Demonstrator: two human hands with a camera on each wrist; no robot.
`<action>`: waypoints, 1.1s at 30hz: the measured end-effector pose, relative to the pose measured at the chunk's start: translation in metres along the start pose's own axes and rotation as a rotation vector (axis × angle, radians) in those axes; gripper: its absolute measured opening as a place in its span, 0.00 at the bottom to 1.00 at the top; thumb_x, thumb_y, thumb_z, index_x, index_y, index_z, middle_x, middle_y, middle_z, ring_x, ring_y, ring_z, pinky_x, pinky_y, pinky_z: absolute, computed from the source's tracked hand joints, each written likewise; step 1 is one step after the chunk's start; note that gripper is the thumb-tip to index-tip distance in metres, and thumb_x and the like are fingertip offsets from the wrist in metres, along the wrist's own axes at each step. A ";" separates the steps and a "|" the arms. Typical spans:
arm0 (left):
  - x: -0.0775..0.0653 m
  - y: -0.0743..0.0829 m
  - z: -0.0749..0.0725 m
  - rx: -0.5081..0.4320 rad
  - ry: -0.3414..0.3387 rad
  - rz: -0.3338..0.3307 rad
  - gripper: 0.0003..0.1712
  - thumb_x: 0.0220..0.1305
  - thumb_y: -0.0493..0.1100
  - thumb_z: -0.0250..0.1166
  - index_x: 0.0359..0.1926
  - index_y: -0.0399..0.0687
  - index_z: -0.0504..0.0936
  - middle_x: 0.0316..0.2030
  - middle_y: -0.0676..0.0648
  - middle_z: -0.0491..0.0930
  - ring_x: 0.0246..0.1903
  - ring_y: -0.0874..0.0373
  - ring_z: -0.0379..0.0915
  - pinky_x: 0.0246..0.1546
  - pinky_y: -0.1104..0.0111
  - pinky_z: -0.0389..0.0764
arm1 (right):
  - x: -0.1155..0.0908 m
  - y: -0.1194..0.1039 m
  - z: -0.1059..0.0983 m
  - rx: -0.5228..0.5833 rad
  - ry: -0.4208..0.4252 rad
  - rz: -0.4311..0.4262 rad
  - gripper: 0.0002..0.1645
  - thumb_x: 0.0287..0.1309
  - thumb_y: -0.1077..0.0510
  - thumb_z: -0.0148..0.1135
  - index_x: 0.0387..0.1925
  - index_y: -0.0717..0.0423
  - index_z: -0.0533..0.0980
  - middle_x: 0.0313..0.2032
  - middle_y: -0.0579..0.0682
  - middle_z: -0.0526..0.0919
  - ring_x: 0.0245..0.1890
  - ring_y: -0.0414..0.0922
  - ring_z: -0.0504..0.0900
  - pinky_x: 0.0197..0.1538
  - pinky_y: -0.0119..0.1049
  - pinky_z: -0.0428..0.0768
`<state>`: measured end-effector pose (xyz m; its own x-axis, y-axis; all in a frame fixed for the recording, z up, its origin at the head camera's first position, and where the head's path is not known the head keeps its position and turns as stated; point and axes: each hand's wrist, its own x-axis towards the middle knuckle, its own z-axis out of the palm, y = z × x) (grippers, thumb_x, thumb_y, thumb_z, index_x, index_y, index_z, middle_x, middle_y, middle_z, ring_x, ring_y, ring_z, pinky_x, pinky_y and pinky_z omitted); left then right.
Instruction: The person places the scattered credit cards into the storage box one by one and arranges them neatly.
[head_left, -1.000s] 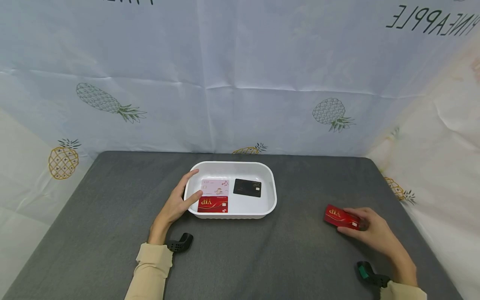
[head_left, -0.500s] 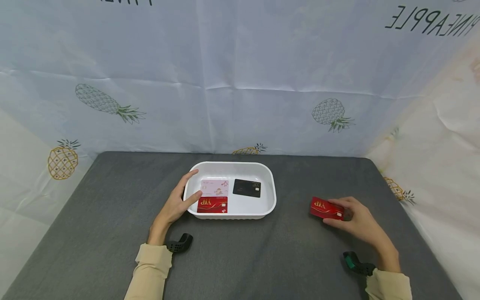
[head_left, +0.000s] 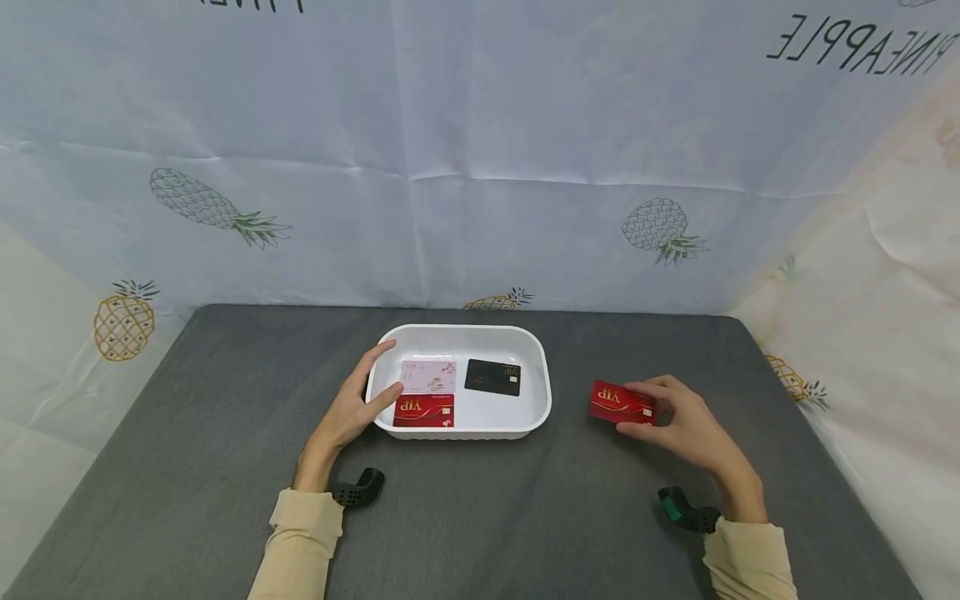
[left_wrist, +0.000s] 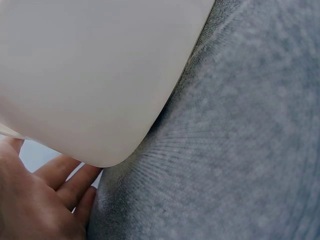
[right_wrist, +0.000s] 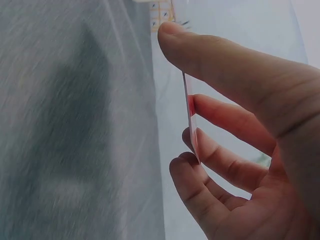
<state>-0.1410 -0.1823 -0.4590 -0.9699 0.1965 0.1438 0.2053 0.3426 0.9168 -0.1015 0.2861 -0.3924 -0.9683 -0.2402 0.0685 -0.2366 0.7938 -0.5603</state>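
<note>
A red card with gold "VIP" lettering is held by its right end between the thumb and fingers of my right hand. The card's thin edge shows in the right wrist view, with the thumb on one side and fingertips along the other. My left hand holds the left end of a white tray, thumb over the rim. In the left wrist view several fingers lie against the tray's outer wall. Inside the tray lie a pink card, another red VIP card below it and a black card.
A dark grey cloth covers the table under the tray and both arms. Behind the table hangs a pale curtain with pineapple prints. Each wrist carries a black camera mount, the left one in front of the tray.
My right hand has moved left and slightly away from me with the red card, nearer to the tray. My left hand and the tray have stayed in place.
</note>
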 end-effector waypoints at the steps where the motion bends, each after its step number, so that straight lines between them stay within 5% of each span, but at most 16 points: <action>1: 0.000 0.000 0.000 0.000 0.000 0.000 0.41 0.67 0.45 0.63 0.78 0.53 0.59 0.74 0.38 0.61 0.70 0.40 0.60 0.69 0.35 0.59 | 0.002 -0.002 0.000 0.003 -0.002 -0.008 0.36 0.50 0.53 0.81 0.60 0.62 0.79 0.48 0.58 0.79 0.41 0.48 0.82 0.40 0.34 0.81; 18: -0.001 0.000 0.000 0.001 -0.003 -0.007 0.41 0.67 0.46 0.63 0.78 0.55 0.59 0.72 0.38 0.65 0.67 0.41 0.64 0.66 0.38 0.65 | 0.039 -0.044 0.020 0.034 -0.038 -0.066 0.38 0.49 0.52 0.81 0.61 0.60 0.79 0.51 0.58 0.79 0.49 0.51 0.77 0.44 0.37 0.83; 33: 0.000 0.000 0.000 0.005 -0.007 -0.010 0.41 0.68 0.46 0.63 0.78 0.55 0.58 0.71 0.38 0.65 0.66 0.41 0.64 0.66 0.39 0.65 | 0.053 -0.064 0.035 0.124 -0.078 -0.140 0.37 0.49 0.56 0.81 0.61 0.61 0.79 0.52 0.57 0.78 0.46 0.49 0.78 0.43 0.40 0.82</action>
<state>-0.1411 -0.1824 -0.4590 -0.9711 0.1990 0.1320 0.1961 0.3490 0.9164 -0.1348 0.2027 -0.3819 -0.9165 -0.3894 0.0916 -0.3520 0.6761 -0.6473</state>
